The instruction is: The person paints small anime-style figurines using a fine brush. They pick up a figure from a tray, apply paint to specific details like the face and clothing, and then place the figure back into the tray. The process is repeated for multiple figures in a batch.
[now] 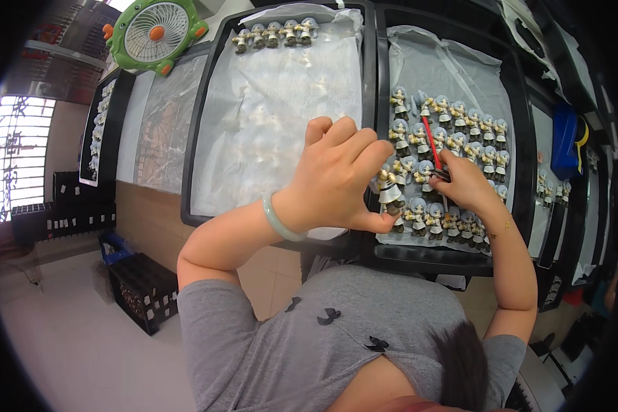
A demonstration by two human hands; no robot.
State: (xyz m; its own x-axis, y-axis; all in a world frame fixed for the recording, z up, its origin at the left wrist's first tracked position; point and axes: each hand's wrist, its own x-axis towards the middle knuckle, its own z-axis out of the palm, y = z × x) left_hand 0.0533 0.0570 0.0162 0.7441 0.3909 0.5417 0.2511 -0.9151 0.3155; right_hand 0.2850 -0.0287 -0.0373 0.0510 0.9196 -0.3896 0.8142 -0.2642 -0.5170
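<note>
My left hand (340, 172), with a pale bangle at the wrist, pinches a small figurine (391, 192) by its two ends between thumb and forefinger. This figurine has a white dress and a dark base, and is tilted. To its right, my right hand (465, 182) is closed around a thin red stick (429, 134), possibly a brush handle, whose far end points up and away. A dark part shows at those fingers; the tool's working tip is hidden. Both hands are above the right black tray (453, 259), where rows of similar grey-haired figurines (459, 113) lie on white paper.
The left black tray (198, 147), lined with white sheet, has several figurines (273, 33) along its far edge. A green fan (156, 33) stands at the far left. On the right are a blue tape dispenser (564, 144) and more trays. Black crates (144, 292) stand on the floor.
</note>
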